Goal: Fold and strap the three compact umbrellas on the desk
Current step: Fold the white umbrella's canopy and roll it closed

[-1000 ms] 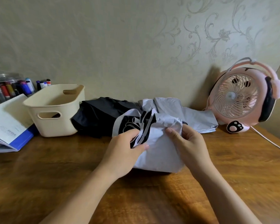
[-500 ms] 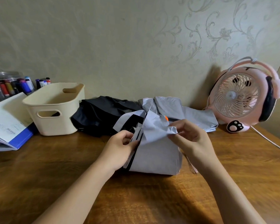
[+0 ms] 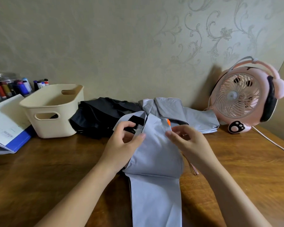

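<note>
A light grey compact umbrella (image 3: 154, 161) lies lengthwise on the wooden desk (image 3: 47, 169), its canopy stretching toward me. My left hand (image 3: 121, 143) grips its left fabric edge, where black lining and a black strap patch show. My right hand (image 3: 187, 141) pinches the fabric on the right side, just below a small orange tab (image 3: 168, 122). Behind them, a black umbrella (image 3: 102, 117) lies crumpled, and a second grey umbrella (image 3: 195, 115) lies flat against the wall.
A cream plastic basket (image 3: 54, 110) stands at the left, with an open blue-edged booklet (image 3: 7, 126) and a jar of markers (image 3: 5, 87) beyond it. A pink desk fan (image 3: 246, 99) stands at the right; its cable (image 3: 272, 143) trails across the desk.
The grey umbrella's fabric, bunched between my hands before, now hangs out long toward me. Both hands have moved slightly apart on the upper canopy.
</note>
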